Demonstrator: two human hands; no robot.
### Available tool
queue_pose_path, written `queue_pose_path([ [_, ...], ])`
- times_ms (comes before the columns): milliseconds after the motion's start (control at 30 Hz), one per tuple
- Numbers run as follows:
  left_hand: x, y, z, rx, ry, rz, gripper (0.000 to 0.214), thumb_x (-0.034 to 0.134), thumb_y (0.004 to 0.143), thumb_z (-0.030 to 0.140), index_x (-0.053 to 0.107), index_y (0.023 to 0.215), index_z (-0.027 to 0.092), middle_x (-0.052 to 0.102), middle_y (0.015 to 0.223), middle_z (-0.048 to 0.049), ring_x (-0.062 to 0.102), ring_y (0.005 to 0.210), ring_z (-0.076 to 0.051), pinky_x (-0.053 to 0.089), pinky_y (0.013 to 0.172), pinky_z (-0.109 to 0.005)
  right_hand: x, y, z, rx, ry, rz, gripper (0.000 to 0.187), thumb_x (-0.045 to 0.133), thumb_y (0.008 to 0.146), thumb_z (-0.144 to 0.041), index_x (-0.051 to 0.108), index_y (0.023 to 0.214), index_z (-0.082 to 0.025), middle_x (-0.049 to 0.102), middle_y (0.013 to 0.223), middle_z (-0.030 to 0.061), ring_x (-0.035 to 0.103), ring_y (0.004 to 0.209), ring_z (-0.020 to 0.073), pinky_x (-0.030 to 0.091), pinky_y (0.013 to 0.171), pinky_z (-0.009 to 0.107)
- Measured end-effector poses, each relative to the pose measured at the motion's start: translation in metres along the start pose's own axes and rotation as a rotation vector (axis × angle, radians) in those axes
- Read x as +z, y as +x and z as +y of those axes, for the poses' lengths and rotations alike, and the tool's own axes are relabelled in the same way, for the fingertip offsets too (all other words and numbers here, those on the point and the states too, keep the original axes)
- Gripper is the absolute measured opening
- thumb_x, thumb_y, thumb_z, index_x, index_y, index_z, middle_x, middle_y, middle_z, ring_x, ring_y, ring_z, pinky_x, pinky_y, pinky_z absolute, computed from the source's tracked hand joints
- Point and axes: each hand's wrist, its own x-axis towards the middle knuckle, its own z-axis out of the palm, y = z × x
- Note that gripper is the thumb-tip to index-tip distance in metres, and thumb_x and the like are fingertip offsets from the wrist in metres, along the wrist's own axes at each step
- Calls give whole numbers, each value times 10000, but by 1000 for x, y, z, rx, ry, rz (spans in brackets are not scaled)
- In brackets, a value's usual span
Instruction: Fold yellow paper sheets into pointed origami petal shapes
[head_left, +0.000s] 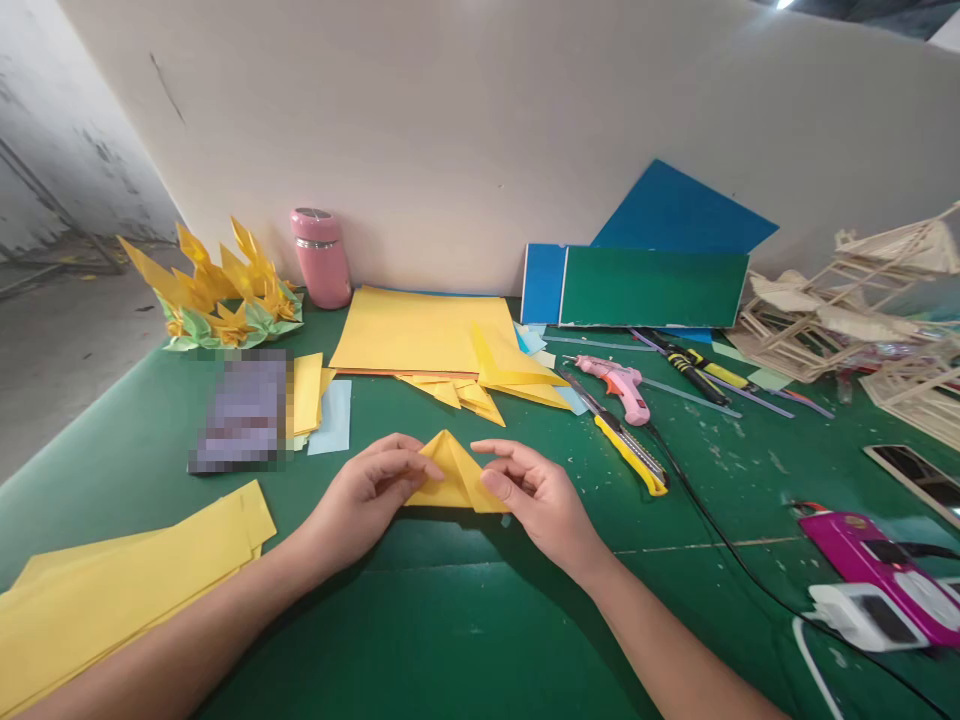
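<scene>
A partly folded piece of yellow paper (452, 478) stands in the middle of the green table, its top coming to a point. My left hand (379, 485) grips its left side, thumb and fingers closed on the edge. At the right edge, my right hand (531, 490) pinches the paper between thumb and curled fingers, with the index finger held off it. Behind the hands lie several folded yellow pieces (457, 395) and a stack of yellow sheets (420, 330).
A yellow cutter knife (634, 455) and pink glue gun (619, 388) lie right, the gun's black cord running to a magenta power strip (877, 570). Yellow strips (150, 575) lie left. Behind stand a pink flask (322, 260), paper flowers (225, 290) and a stick model (840, 300).
</scene>
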Motion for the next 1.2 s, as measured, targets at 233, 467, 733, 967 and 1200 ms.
queue_pose_path([
  [233, -4, -1, 0, -82, 12, -112, 310, 484, 834, 206, 698, 1052, 250, 596, 1109, -64, 581, 1047, -200, 496, 885, -296, -2, 3, 2, 6, -72, 92, 335, 632, 771, -447, 671, 971, -182, 602, 643, -5, 512, 536, 123, 463, 521, 249],
  [467, -8, -1, -3, -103, -47, -189, 370, 511, 834, 235, 631, 1183, 251, 551, 1300, -85, 496, 1246, -239, 459, 984, -348, -4, 3, 1, 14, -16, 64, 372, 620, 780, -498, 658, 971, -181, 604, 652, -1, 503, 525, 117, 457, 500, 242],
  [733, -9, -1, 0, -253, -167, -212, 359, 560, 814, 331, 664, 1147, 246, 563, 1347, -71, 475, 1283, -287, 366, 1076, -459, -8, 3, 0, 24, 75, 10, 358, 690, 746, -421, 633, 1014, -189, 614, 679, -19, 538, 582, 118, 463, 515, 225],
  [967, -11, 1, 2, -230, -147, -87, 371, 617, 779, 345, 682, 1131, 245, 586, 1324, -70, 398, 1346, -292, 381, 1072, -416, -9, 4, 0, 56, 129, -17, 314, 683, 753, -376, 628, 1006, -199, 592, 639, -46, 566, 538, 106, 470, 514, 232],
  [1200, -12, 3, 5, -260, -163, 7, 372, 662, 729, 375, 714, 1066, 224, 617, 1279, -85, 485, 1268, -310, 463, 991, -373, -10, 7, 2, 67, 121, 48, 254, 668, 736, -374, 605, 907, -196, 569, 565, -52, 557, 534, 120, 456, 521, 248],
])
